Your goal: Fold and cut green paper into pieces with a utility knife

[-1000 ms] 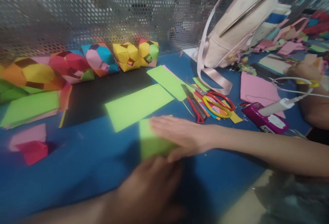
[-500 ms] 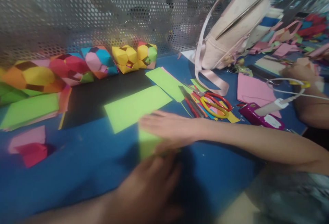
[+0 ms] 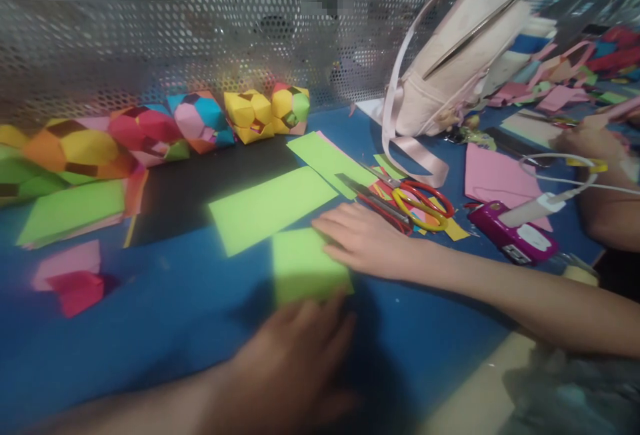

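A light green paper piece (image 3: 303,265) lies flat on the blue table. My left hand (image 3: 295,355), blurred, rests at its near edge with the fingers spread and the thumb apart. My right hand (image 3: 360,238) lies palm down with extended fingers, the fingertips over the paper's upper right edge. Just behind the right hand is a dark-bladed cutting tool with red handles (image 3: 385,212), close to scissors with red and yellow handles (image 3: 423,207). Beyond the paper lies a longer green strip (image 3: 273,208), with another green sheet (image 3: 327,158) behind it.
Folded paper balls (image 3: 249,115) line the mesh wall. A paper stack (image 3: 75,212) and folded pink pieces (image 3: 77,285) lie left. To the right are a pale backpack (image 3: 450,62), pink paper (image 3: 497,175), a purple device (image 3: 515,232) and another person's hand (image 3: 590,142).
My right hand has slid right, uncovering more of the green piece. The dark-bladed tool behind it has turned slightly. My left hand has stayed near the paper's near edge.
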`<state>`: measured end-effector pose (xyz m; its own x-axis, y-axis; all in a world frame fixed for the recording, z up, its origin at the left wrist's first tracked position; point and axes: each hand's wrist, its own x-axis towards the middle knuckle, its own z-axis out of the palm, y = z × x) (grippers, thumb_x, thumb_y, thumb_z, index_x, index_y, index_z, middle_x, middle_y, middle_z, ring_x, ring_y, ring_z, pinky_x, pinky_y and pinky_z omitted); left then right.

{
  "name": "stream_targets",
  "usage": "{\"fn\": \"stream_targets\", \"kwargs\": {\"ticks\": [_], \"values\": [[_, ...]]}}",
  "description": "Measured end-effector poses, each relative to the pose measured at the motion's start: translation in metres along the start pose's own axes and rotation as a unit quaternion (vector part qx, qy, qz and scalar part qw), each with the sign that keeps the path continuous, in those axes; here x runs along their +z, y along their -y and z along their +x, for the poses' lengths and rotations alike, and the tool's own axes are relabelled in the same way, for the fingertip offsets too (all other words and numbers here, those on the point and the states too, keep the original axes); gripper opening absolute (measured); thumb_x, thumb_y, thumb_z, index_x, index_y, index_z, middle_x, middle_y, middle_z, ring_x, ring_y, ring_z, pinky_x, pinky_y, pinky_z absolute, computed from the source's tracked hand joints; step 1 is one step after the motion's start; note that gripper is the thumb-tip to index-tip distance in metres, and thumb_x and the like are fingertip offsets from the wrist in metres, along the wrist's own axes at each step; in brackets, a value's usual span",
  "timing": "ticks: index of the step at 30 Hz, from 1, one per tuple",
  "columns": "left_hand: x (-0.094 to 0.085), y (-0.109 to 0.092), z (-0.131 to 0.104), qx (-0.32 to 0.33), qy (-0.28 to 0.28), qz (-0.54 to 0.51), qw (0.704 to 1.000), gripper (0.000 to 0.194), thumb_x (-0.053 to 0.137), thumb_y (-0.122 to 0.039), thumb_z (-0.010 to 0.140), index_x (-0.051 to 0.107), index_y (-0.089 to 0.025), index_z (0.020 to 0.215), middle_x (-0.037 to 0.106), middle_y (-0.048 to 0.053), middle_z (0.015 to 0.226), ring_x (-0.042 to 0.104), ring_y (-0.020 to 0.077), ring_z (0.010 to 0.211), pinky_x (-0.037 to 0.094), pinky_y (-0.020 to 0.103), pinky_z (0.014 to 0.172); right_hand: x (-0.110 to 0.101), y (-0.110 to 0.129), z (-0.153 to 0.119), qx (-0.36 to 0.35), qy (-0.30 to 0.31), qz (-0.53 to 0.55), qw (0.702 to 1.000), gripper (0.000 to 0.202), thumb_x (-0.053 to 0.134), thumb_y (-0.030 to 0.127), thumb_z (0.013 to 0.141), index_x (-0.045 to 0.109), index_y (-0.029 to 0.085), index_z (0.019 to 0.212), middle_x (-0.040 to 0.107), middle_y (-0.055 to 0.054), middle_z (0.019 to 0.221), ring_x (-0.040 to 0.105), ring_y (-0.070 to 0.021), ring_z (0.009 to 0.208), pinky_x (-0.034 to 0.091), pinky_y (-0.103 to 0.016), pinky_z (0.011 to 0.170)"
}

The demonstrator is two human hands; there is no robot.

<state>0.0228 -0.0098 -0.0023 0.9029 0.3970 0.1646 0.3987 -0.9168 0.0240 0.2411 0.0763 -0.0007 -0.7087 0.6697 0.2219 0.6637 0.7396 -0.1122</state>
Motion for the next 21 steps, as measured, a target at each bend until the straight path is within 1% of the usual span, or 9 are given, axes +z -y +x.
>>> {"fn": "stream_targets", "kwargs": {"ticks": [4, 7, 10, 12, 14, 16, 18, 20, 21], "values": [[0.007, -0.002, -0.001, 0.000, 0.003, 0.004, 1.000, 0.063, 0.055, -0.058, 0.087, 0.056, -0.014, 0.131, 0.057, 0.016, 0.137, 0.062, 0.0272, 0.098, 0.049, 0.038, 0.080, -0.003, 0.004, 0.008, 0.078, -0.012, 0.089, 0.993, 0.026, 0.058, 0.018, 0.085, 0.066, 0.011, 0.108, 0.066, -0.013, 0.097, 0.060, -0.0244, 0.093, 0.046, -0.037, 0.083], [0.019, -0.004, 0.000, -0.012, -0.068, 0.018, 0.997, 0.055, 0.053, -0.057, 0.088, 0.060, -0.015, 0.123, 0.062, 0.016, 0.130, 0.062, 0.0297, 0.100, 0.050, 0.042, 0.082, -0.010, 0.005, 0.013, 0.147, 0.008, 0.201, 0.969, 0.015, 0.060, 0.011, 0.080, 0.068, 0.012, 0.093, 0.067, -0.007, 0.090, 0.060, -0.0189, 0.086, 0.046, -0.030, 0.078], [0.020, 0.000, 0.004, 0.021, -0.132, 0.030, 0.991, 0.039, 0.044, -0.043, 0.096, 0.063, -0.015, 0.115, 0.069, 0.014, 0.116, 0.064, 0.0242, 0.086, 0.051, 0.038, 0.072, -0.021, 0.008, 0.015, 0.218, 0.038, 0.297, 0.929, 0.009, 0.060, 0.016, 0.081, 0.068, 0.013, 0.084, 0.066, -0.002, 0.078, 0.058, -0.0141, 0.070, 0.042, -0.025, 0.064], [0.010, 0.007, 0.009, 0.022, -0.193, 0.030, 0.980, 0.035, 0.036, -0.034, 0.099, 0.065, -0.015, 0.107, 0.071, 0.012, 0.102, 0.063, 0.0200, 0.075, 0.051, 0.034, 0.066, -0.029, 0.011, 0.015, 0.231, 0.039, 0.331, 0.914, 0.012, 0.059, 0.020, 0.083, 0.068, 0.013, 0.083, 0.065, 0.000, 0.073, 0.055, -0.0128, 0.066, 0.040, -0.024, 0.060], [-0.007, 0.017, 0.014, -0.024, -0.227, 0.043, 0.973, 0.031, 0.036, -0.026, 0.099, 0.066, -0.017, 0.100, 0.070, 0.012, 0.099, 0.063, 0.0202, 0.077, 0.052, 0.033, 0.067, -0.037, 0.015, 0.013, 0.210, 0.026, 0.349, 0.913, 0.015, 0.059, 0.024, 0.082, 0.069, 0.013, 0.081, 0.064, 0.000, 0.072, 0.053, -0.0125, 0.066, 0.039, -0.023, 0.061], [-0.026, 0.027, 0.017, -0.068, -0.202, 0.066, 0.975, 0.028, 0.041, -0.024, 0.097, 0.064, -0.016, 0.111, 0.067, 0.015, 0.113, 0.063, 0.0261, 0.098, 0.052, 0.039, 0.081, -0.043, 0.019, 0.012, 0.186, 0.011, 0.360, 0.914, 0.018, 0.060, 0.028, 0.081, 0.069, 0.013, 0.080, 0.063, 0.001, 0.070, 0.051, -0.0121, 0.066, 0.039, -0.024, 0.062], [-0.042, 0.035, 0.017, -0.144, -0.226, 0.069, 0.961, 0.033, 0.042, -0.030, 0.096, 0.062, -0.014, 0.116, 0.063, 0.019, 0.122, 0.060, 0.0302, 0.107, 0.049, 0.045, 0.088, -0.049, 0.024, 0.010, 0.170, -0.001, 0.368, 0.914, 0.019, 0.062, 0.030, 0.079, 0.070, 0.013, 0.079, 0.061, 0.001, 0.068, 0.049, -0.0114, 0.065, 0.038, -0.024, 0.062], [-0.055, 0.041, 0.015, -0.213, -0.209, 0.015, 0.954, 0.038, 0.042, -0.037, 0.095, 0.063, -0.013, 0.116, 0.066, 0.017, 0.117, 0.060, 0.0300, 0.107, 0.047, 0.045, 0.091, -0.055, 0.030, 0.010, 0.163, -0.007, 0.385, 0.908, 0.017, 0.063, 0.029, 0.077, 0.069, 0.013, 0.075, 0.059, 0.002, 0.065, 0.047, -0.0102, 0.062, 0.036, -0.024, 0.060], [-0.059, 0.042, 0.013, -0.242, -0.194, -0.023, 0.950, 0.039, 0.042, -0.040, 0.093, 0.065, -0.014, 0.111, 0.069, 0.015, 0.110, 0.062, 0.0284, 0.101, 0.048, 0.042, 0.089, -0.057, 0.033, 0.010, 0.159, -0.010, 0.399, 0.903, 0.017, 0.064, 0.029, 0.076, 0.067, 0.014, 0.071, 0.058, 0.003, 0.063, 0.046, -0.0096, 0.061, 0.035, -0.024, 0.059]]}}
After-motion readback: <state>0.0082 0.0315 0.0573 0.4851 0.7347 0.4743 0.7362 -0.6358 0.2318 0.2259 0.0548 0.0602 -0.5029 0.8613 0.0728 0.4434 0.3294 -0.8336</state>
